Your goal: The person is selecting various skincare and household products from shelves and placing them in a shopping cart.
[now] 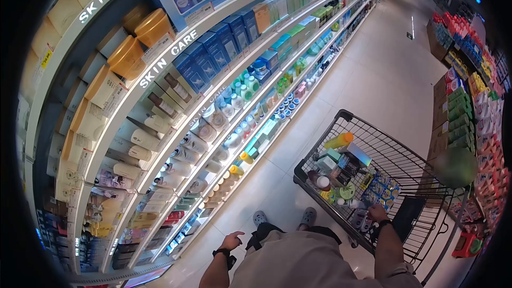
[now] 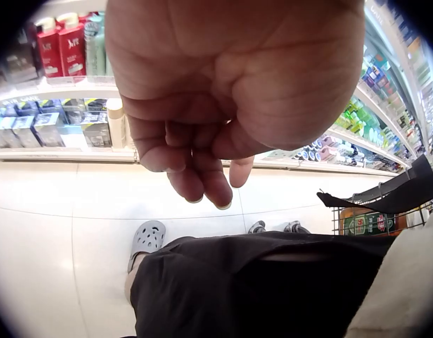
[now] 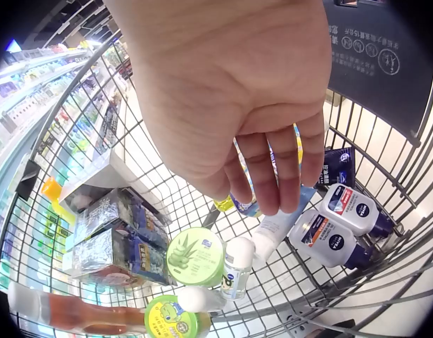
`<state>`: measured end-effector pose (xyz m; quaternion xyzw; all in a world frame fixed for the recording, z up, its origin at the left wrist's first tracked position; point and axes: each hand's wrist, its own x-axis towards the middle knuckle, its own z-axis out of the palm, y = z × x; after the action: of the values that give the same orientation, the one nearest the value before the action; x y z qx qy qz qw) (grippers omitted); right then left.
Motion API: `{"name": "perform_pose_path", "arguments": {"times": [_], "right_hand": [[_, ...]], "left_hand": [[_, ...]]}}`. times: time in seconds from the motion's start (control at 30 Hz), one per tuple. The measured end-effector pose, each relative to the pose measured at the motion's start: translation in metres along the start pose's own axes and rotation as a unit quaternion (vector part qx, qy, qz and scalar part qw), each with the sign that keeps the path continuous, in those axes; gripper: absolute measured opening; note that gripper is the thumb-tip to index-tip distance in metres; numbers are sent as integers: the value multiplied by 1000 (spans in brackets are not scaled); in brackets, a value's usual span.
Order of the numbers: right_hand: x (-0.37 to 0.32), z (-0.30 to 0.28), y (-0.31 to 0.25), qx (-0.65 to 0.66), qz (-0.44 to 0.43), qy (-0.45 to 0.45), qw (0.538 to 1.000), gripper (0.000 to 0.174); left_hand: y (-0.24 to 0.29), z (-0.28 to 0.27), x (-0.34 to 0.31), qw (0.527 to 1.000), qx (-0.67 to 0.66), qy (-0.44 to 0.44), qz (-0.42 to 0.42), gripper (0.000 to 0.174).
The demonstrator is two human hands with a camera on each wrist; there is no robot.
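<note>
My right hand (image 1: 378, 213) is inside the wire shopping cart (image 1: 301, 176), over its goods. In the right wrist view its fingers (image 3: 269, 176) reach down, slightly spread, with nothing gripped. Just below the fingertips lies a white tube (image 3: 272, 232); two white Nivea bottles (image 3: 329, 239) with dark blue caps lie to its right. A green aloe tub (image 3: 196, 256) and a small white bottle (image 3: 237, 264) sit nearby. My left hand (image 1: 231, 241) hangs beside my body, empty, its fingers (image 2: 215, 184) loosely bent above the floor.
Long lit skin care shelves (image 1: 176, 58) run along the left side. Stacked goods (image 1: 461, 112) line the right side of the aisle. The cart also holds a yellow bottle (image 1: 338, 140), boxes (image 3: 118, 246), and blue-yellow packs (image 1: 381, 189). A dark panel (image 3: 381, 63) spans its handle end.
</note>
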<state>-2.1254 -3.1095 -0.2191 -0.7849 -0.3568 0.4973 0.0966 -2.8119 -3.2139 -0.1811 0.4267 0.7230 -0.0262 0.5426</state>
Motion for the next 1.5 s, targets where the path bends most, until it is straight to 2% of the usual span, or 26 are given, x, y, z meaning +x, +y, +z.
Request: {"name": "perform_pose_path", "arguments": {"times": [0.2, 0.27, 0.4, 0.6, 0.67, 0.83, 0.9, 0.93, 1.0, 1.13, 1.27, 1.3, 1.33, 1.37, 1.4, 1.5], "right_hand": [[9, 8, -1, -9, 9, -11, 1000, 23], [6, 7, -8, -58, -6, -1, 998, 22], [-8, 6, -28, -27, 14, 5, 1000, 20], [-13, 8, -30, -30, -16, 10, 999, 25], [-19, 8, -27, -91, -32, 4, 995, 26], [-10, 9, -7, -81, -59, 12, 995, 27], [-9, 1, -4, -123, -154, -6, 980, 28], [-8, 1, -5, -122, -155, -6, 980, 28], [-7, 2, -4, -65, -91, 2, 994, 22], [-12, -4, -7, -102, -147, 3, 984, 22], [-44, -13, -33, -68, -66, -45, 995, 22], [-48, -15, -35, -14, -36, -61, 997, 19], [-30, -12, -18, 23, -51, -95, 994, 18], [-38, -12, -21, 48, -13, -106, 993, 10], [-35, -12, -19, 57, -6, -117, 991, 4], [-18, -12, -3, -39, -43, -99, 993, 17]], "left_hand": [[-14, 1, 0, 1000, -2, 22, -14, 47], [-16, 2, -3, 1000, -2, 25, -13, 46], [-13, 2, -9, 999, 3, 24, -26, 46], [-11, 4, -17, 999, 15, 23, -22, 46], [-13, 4, -22, 999, 13, 24, -20, 47], [-10, 4, -21, 999, 11, 23, -20, 47], [-7, 4, -17, 999, 14, 29, -12, 47], [-6, 3, -15, 999, 9, 30, -10, 47], [-3, 1, -13, 999, 7, 31, -6, 47], [-1, -1, -6, 999, 36, 33, 2, 46], [-11, 7, -7, 999, 26, 18, -3, 48], [-11, 8, -6, 1000, 27, 12, -2, 48], [-12, 8, -6, 999, 38, 6, -1, 48], [-22, 13, -2, 998, 55, 12, 41, 44], [-28, 12, 0, 1000, 10, 9, 21, 44], [-12, 19, -25, 996, 23, 75, 51, 53]]}}
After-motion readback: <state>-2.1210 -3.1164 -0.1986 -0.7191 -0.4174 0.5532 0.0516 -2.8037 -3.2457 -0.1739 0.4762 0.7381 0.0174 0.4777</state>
